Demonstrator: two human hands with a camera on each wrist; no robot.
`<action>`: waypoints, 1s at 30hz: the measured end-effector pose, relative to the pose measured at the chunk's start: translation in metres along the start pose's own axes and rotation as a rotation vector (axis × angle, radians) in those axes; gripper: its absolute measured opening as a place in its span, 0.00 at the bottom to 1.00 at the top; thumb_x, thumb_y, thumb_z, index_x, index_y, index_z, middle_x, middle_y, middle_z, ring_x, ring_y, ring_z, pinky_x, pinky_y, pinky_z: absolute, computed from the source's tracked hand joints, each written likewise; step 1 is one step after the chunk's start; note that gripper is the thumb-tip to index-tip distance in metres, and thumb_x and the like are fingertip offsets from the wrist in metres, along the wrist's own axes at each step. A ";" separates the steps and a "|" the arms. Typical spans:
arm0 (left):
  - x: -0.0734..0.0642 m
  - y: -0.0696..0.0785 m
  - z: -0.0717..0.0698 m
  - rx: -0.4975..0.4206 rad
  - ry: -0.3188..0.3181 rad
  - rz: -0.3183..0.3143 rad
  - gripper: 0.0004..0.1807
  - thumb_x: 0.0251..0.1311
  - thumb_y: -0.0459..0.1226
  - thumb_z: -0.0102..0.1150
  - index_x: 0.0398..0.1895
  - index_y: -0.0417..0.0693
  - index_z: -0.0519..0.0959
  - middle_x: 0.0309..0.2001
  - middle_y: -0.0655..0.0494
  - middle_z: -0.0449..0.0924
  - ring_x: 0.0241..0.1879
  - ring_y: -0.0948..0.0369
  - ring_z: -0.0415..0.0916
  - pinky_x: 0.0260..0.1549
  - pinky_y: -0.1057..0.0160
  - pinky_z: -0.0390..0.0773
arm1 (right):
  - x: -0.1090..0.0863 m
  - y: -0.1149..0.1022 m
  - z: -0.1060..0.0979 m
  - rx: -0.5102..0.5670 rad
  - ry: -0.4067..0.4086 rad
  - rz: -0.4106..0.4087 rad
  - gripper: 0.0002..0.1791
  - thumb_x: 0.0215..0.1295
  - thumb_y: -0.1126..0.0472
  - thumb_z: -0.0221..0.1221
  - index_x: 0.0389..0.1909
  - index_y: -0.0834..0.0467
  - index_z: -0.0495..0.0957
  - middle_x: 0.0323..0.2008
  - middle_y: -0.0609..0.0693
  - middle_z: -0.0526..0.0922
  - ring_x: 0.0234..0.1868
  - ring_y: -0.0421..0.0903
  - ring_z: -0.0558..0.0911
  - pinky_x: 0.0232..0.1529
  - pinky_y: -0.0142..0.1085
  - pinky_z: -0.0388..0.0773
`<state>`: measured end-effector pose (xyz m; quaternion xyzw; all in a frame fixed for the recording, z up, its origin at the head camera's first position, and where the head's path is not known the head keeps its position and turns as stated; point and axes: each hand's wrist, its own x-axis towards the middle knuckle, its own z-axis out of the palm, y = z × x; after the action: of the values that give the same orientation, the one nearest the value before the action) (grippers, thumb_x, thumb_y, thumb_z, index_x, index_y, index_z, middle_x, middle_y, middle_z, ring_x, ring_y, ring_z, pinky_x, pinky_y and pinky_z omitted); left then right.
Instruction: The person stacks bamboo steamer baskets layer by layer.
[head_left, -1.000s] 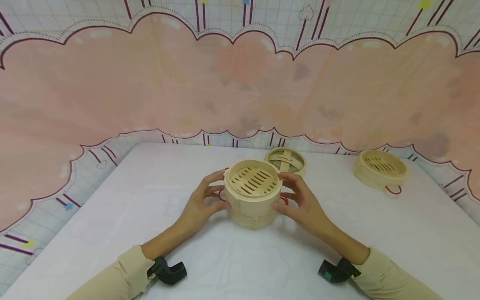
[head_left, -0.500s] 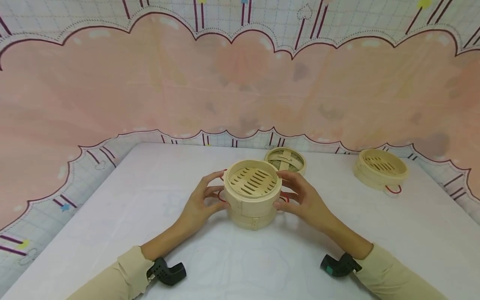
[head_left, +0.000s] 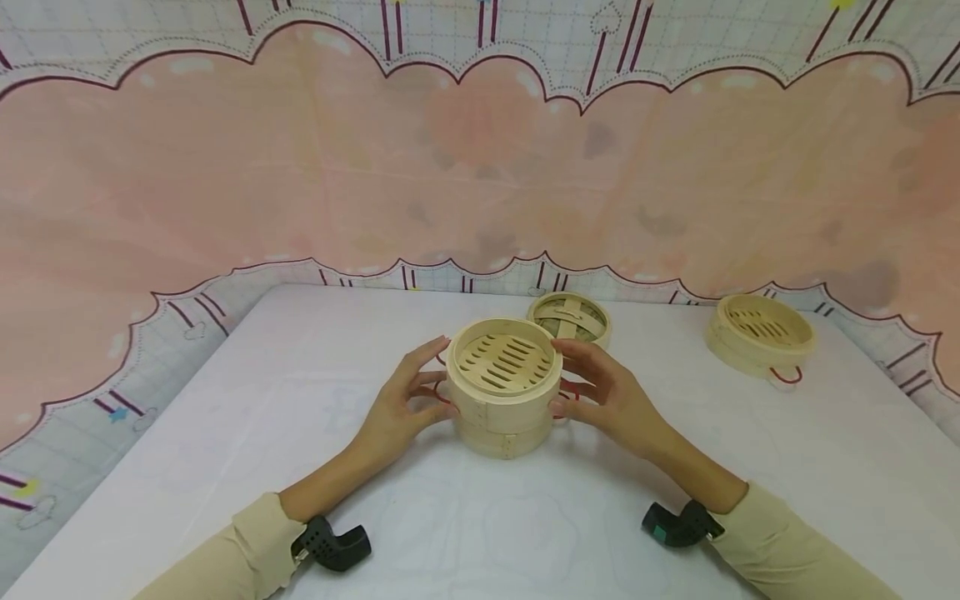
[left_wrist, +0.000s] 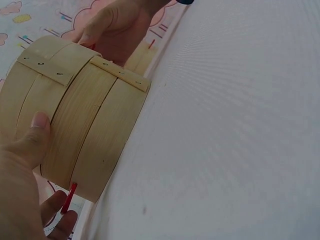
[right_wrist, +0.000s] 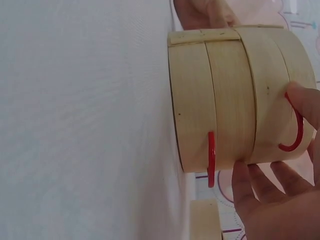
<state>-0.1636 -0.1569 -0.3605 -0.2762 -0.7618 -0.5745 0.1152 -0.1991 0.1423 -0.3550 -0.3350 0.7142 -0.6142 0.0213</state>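
Two round bamboo steamer baskets stand stacked on the white table, the upper basket [head_left: 504, 367] showing its slotted floor and the lower basket [head_left: 504, 442] resting on the tabletop. My left hand [head_left: 397, 404] grips the upper basket from the left, thumb on its near side. From the right, my right hand [head_left: 611, 404] grips it the same way, with fingers behind. In the right wrist view, one red handle [right_wrist: 299, 125] is on the upper basket, by the thumb, and another red handle [right_wrist: 211, 159] is on the lower one. Both baskets sit flush, without a visible gap.
Behind the stack lies a round bamboo lid-like piece [head_left: 572, 319] with crossed strips. Another slotted steamer basket [head_left: 761, 333] with a red handle stands at the back right. A patterned cloth backdrop [head_left: 480, 175] rises behind the table [head_left: 480, 533].
The right hand has shifted very slightly along the basket's side. The head view has moved a little. The stack and the other pieces stay put.
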 end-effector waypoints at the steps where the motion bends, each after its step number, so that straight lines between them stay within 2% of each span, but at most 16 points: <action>1: 0.000 0.000 0.000 0.005 0.003 0.013 0.45 0.46 0.20 0.67 0.69 0.35 0.58 0.69 0.41 0.56 0.54 0.45 0.72 0.46 0.44 0.75 | 0.000 0.000 0.000 0.002 -0.002 -0.003 0.37 0.55 0.74 0.65 0.67 0.60 0.63 0.65 0.55 0.66 0.64 0.53 0.67 0.59 0.45 0.69; 4: 0.000 0.000 -0.001 0.013 0.014 0.039 0.44 0.45 0.19 0.67 0.68 0.33 0.59 0.68 0.40 0.57 0.53 0.46 0.73 0.45 0.44 0.75 | 0.001 0.001 -0.001 0.008 -0.005 -0.010 0.38 0.55 0.75 0.65 0.67 0.60 0.63 0.65 0.55 0.65 0.64 0.53 0.67 0.59 0.45 0.70; 12: 0.001 0.001 -0.002 0.029 0.015 0.049 0.42 0.45 0.19 0.68 0.67 0.33 0.61 0.66 0.36 0.57 0.50 0.48 0.75 0.43 0.47 0.76 | 0.003 0.002 -0.003 0.025 -0.016 -0.017 0.38 0.55 0.76 0.64 0.67 0.61 0.62 0.66 0.56 0.64 0.65 0.55 0.67 0.59 0.44 0.70; 22: 0.003 0.001 -0.001 0.025 0.021 0.052 0.43 0.44 0.20 0.68 0.67 0.34 0.62 0.64 0.39 0.58 0.49 0.46 0.75 0.42 0.47 0.77 | 0.002 0.007 -0.006 0.106 -0.023 -0.003 0.36 0.58 0.77 0.61 0.68 0.62 0.61 0.66 0.59 0.64 0.64 0.55 0.67 0.59 0.42 0.70; 30: 0.003 0.002 0.000 0.036 0.032 0.047 0.42 0.44 0.20 0.68 0.66 0.33 0.62 0.61 0.39 0.59 0.48 0.48 0.75 0.42 0.47 0.77 | 0.003 0.008 -0.008 0.050 -0.012 0.009 0.34 0.61 0.75 0.60 0.68 0.59 0.61 0.63 0.60 0.69 0.63 0.54 0.70 0.59 0.39 0.70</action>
<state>-0.1648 -0.1562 -0.3576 -0.2826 -0.7635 -0.5621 0.1457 -0.2083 0.1482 -0.3592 -0.3350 0.7001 -0.6296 0.0366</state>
